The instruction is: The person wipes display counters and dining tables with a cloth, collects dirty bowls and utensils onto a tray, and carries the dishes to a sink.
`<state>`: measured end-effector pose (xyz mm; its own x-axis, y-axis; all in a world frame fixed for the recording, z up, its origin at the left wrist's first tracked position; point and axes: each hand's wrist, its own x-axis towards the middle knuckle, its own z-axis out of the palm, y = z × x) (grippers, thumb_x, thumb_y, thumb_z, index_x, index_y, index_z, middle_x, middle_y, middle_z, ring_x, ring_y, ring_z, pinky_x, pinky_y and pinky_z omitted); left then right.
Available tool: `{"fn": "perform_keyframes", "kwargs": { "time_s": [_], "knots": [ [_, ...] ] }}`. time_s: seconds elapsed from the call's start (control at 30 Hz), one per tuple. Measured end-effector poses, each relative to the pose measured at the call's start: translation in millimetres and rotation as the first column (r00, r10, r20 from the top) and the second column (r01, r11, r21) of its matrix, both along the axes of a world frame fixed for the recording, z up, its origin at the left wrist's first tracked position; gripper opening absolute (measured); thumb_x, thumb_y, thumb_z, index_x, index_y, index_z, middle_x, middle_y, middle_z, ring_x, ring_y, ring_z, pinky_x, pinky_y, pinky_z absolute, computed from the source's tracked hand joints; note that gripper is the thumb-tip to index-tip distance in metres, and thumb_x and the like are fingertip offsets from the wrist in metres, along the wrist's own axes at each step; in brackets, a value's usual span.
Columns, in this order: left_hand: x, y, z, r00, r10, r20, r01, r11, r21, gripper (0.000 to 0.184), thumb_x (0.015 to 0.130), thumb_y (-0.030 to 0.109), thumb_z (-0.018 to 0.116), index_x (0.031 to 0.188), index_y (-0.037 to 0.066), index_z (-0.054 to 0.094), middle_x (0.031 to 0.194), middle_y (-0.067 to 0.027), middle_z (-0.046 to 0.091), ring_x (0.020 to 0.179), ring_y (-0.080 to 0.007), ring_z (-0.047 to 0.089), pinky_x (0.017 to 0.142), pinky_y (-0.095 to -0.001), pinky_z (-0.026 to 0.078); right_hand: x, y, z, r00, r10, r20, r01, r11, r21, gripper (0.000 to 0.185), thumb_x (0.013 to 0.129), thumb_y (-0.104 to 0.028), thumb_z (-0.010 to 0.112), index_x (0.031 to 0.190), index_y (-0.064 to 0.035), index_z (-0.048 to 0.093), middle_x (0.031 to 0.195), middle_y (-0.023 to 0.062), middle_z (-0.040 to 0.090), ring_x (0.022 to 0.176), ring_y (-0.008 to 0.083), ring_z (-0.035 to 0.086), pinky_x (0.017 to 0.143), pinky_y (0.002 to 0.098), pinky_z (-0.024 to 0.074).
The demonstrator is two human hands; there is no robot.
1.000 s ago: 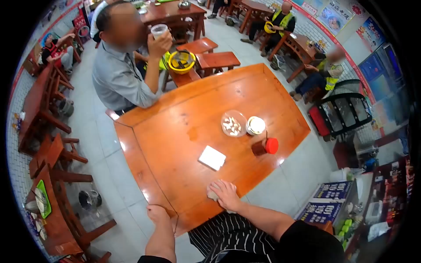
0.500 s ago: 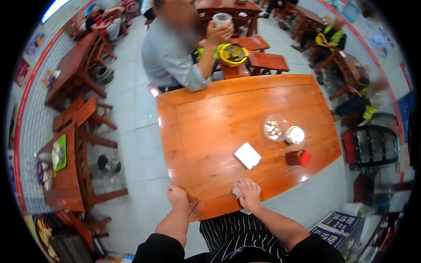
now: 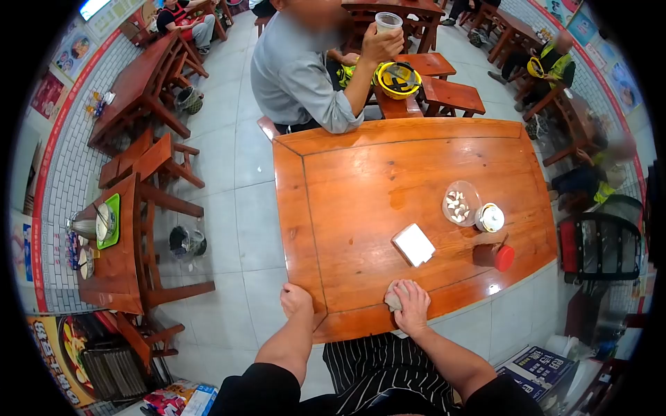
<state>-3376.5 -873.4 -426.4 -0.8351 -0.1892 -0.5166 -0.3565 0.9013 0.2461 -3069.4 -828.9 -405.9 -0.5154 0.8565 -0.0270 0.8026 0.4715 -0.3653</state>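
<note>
My right hand (image 3: pixel 412 309) presses a crumpled greyish cloth (image 3: pixel 393 300) onto the near edge of the wooden table (image 3: pixel 361 201), its fingers wrapped over it. My left hand (image 3: pixel 296 299) is closed at the table's left edge, near the front corner; whatever is in it, if anything, is hidden. Beyond the cloth lies a white square napkin holder (image 3: pixel 414 245). Farther right are a clear dish of garlic cloves (image 3: pixel 456 205), a small white lidded pot (image 3: pixel 490 218) and a dark jar with a red lid (image 3: pixel 501 258).
A person in a grey shirt (image 3: pixel 291 69) leans on the far table edge, raising a clear cup (image 3: pixel 387 23). Behind sits a yellow helmet (image 3: pixel 400 80) on a bench. Side tables line the left, one holding a green tray (image 3: pixel 111 229). A black chair (image 3: pixel 602 239) stands right.
My view has swung left, so the table and its contents appear farther right. Both hands stay at about the same places on the table, the right one still on the cloth.
</note>
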Motion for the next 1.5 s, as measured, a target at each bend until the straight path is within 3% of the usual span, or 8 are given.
{"fn": "perform_keyframes", "kwargs": {
  "time_s": [0.7, 0.83, 0.9, 1.1, 1.2, 1.33, 1.43, 1.5],
  "knots": [
    [0.6, 9.4, 6.1, 0.999, 0.007, 0.034, -0.008, 1.000, 0.021, 0.057, 0.096, 0.044, 0.030, 0.117, 0.006, 0.067, 0.119, -0.0232, 0.065, 0.110, -0.0432, 0.060, 0.098, -0.0500, 0.044, 0.1, 6.6, -4.6, 1.000, 0.020, -0.011, -0.019, 0.999, 0.027, 0.063, 0.068, -0.013, 0.064, 0.131, -0.0143, 0.055, 0.140, 0.0121, 0.046, 0.131, 0.0380, 0.038, 0.106, 0.0538, 0.0286],
    [3.9, 8.3, -6.7, 0.996, -0.030, 0.079, 0.021, 0.993, 0.116, 0.063, 0.094, 0.043, 0.027, 0.117, -0.002, 0.065, 0.124, -0.0285, 0.060, 0.116, -0.0454, 0.056, 0.101, -0.0499, 0.041, -29.8, 28.2, -5.4, 0.991, 0.074, -0.111, -0.074, 0.997, 0.003, 0.068, 0.064, -0.004, 0.059, 0.132, -0.0092, 0.055, 0.139, 0.0142, 0.048, 0.128, 0.0409, 0.040, 0.104, 0.0510, 0.0313],
    [10.0, 14.2, -6.6, 1.000, -0.011, 0.023, 0.009, 0.997, 0.083, 0.065, 0.094, 0.043, 0.026, 0.116, -0.005, 0.064, 0.124, -0.0293, 0.060, 0.115, -0.0459, 0.056, 0.101, -0.0502, 0.041, -70.6, 50.6, 11.0, 0.978, 0.147, -0.149, -0.139, 0.988, 0.065, 0.056, 0.070, -0.003, 0.062, 0.125, -0.0085, 0.059, 0.129, 0.0110, 0.056, 0.120, 0.0332, 0.050, 0.094, 0.0443, 0.0396],
    [14.0, 21.8, -10.8, 0.998, 0.002, 0.068, -0.005, 0.999, 0.049, 0.066, 0.094, 0.044, 0.026, 0.120, -0.004, 0.063, 0.124, -0.0278, 0.060, 0.116, -0.0453, 0.056, 0.101, -0.0496, 0.041, -122.0, 114.0, -34.4, 0.971, 0.196, -0.136, -0.181, 0.977, 0.115, 0.058, 0.071, -0.003, 0.066, 0.127, -0.0070, 0.056, 0.138, 0.0161, 0.045, 0.128, 0.0389, 0.041, 0.105, 0.0534, 0.0308],
    [15.0, 17.9, -16.3, 0.996, 0.023, 0.082, -0.027, 0.998, 0.060, 0.065, 0.094, 0.045, 0.026, 0.122, -0.001, 0.063, 0.125, -0.0257, 0.061, 0.117, -0.0439, 0.056, 0.102, -0.0487, 0.041, -106.9, 128.7, -36.0, 0.991, 0.120, -0.066, -0.120, 0.993, 0.002, 0.060, 0.070, -0.001, 0.066, 0.129, -0.0064, 0.054, 0.137, 0.0159, 0.046, 0.127, 0.0391, 0.043, 0.107, 0.0526, 0.0326],
    [4.6, 8.8, -21.9, 0.995, 0.037, 0.093, -0.037, 0.999, -0.007, 0.062, 0.094, 0.046, 0.027, 0.123, 0.006, 0.065, 0.125, -0.0220, 0.062, 0.116, -0.0418, 0.058, 0.100, -0.0481, 0.043, -60.7, 139.6, -45.8, 0.988, 0.078, -0.136, -0.061, 0.990, 0.128, 0.066, 0.068, 0.004, 0.066, 0.131, -0.0046, 0.048, 0.135, 0.0224, 0.047, 0.123, 0.0425, 0.046, 0.103, 0.0506, 0.0400],
    [-0.7, 0.3, -36.0, 0.995, 0.035, 0.091, -0.031, 0.999, -0.043, 0.059, 0.095, 0.046, 0.028, 0.122, 0.010, 0.066, 0.123, -0.0191, 0.064, 0.112, -0.0408, 0.060, 0.097, -0.0482, 0.045, -38.0, 131.4, -53.1, 0.970, -0.164, -0.181, 0.196, 0.966, 0.172, 0.063, 0.075, 0.001, 0.065, 0.136, -0.0069, 0.047, 0.141, 0.0259, 0.042, 0.128, 0.0457, 0.041, 0.108, 0.0509, 0.0351],
    [-6.0, -2.3, -45.4, 0.997, 0.034, 0.073, -0.028, 0.997, -0.077, 0.056, 0.096, 0.047, 0.028, 0.116, 0.013, 0.068, 0.116, -0.0153, 0.068, 0.106, -0.0406, 0.062, 0.092, -0.0507, 0.047, -45.0, 108.8, -65.2, 0.987, -0.138, -0.078, 0.153, 0.959, 0.238, 0.066, 0.080, -0.005, 0.065, 0.142, -0.0095, 0.043, 0.145, 0.0255, 0.037, 0.133, 0.0446, 0.037, 0.108, 0.0555, 0.0315]
  ]
}}
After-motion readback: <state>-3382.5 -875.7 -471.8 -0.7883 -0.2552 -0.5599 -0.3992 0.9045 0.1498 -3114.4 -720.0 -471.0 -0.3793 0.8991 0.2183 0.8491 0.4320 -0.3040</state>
